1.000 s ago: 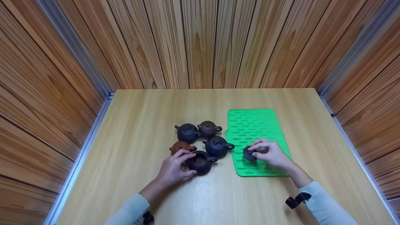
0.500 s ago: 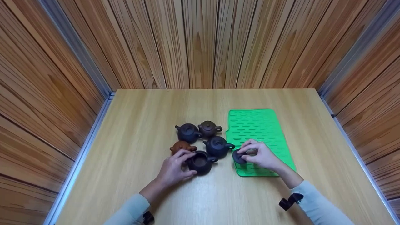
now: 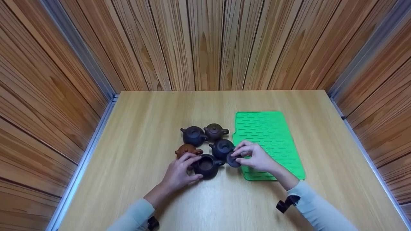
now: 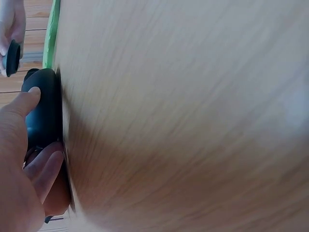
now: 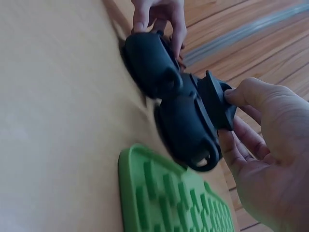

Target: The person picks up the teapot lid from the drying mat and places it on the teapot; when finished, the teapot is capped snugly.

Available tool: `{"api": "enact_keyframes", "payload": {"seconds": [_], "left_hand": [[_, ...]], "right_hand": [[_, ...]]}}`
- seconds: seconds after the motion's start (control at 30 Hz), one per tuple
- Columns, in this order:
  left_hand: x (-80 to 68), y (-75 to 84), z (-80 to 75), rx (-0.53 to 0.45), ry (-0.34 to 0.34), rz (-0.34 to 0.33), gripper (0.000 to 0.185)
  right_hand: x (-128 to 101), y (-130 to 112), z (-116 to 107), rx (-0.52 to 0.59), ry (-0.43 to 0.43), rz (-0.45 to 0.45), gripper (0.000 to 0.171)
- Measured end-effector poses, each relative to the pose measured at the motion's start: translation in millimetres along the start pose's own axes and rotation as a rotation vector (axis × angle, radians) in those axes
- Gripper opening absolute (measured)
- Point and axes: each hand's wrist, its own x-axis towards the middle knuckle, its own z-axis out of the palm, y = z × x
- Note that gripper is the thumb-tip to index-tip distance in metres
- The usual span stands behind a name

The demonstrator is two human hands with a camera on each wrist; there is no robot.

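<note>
Head view: right fingers [image 3: 239,153] pinching lid [image 3: 233,160] moved off mat [image 3: 273,134]; left fingers [image 3: 189,158] grip open teapot [image 3: 207,166].

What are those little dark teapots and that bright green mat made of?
The small dark teapots look like unglazed clay: matte, dull brown and charcoal, no shine. The ridged green mat seems to be silicone or soft rubber, judging by its moulded raised bumps and rounded rim, though the pictures cannot confirm this.
</note>
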Motion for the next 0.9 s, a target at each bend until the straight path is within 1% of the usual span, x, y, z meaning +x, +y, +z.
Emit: {"api": "enact_keyframes", "payload": {"seconds": [0.13, 0.2, 0.4, 0.53, 0.73, 0.9], "left_hand": [[-0.6, 0.3, 1.0, 0.004, -0.003, 0.012, 0.064], [-0.9, 0.7, 0.8, 0.008, -0.007, 0.013, 0.064], [0.7, 1.4, -1.3, 0.016, -0.039, -0.029, 0.064], [1.9, 1.5, -1.7, 0.023, -0.059, -0.044, 0.064], [1.6, 1.7, -1.9, 0.018, -0.052, -0.035, 0.064], [1.2, 1.0, -2.1, 0.017, -0.052, -0.038, 0.065]], "right_hand": [[6.8, -5.1, 9.0, 0.008, -0.015, -0.002, 0.017], [10.5, -7.7, 13.5, -0.012, -0.020, -0.005, 0.017], [25.2, -16.9, 27.2, -0.088, -0.042, -0.027, 0.020], [34.0, -20.9, 35.1, -0.099, -0.051, -0.040, 0.021], [43.3, -24.0, 44.4, -0.106, -0.053, -0.076, 0.021], [48.0, -23.9, 52.2, -0.120, -0.056, -0.073, 0.022]]}}
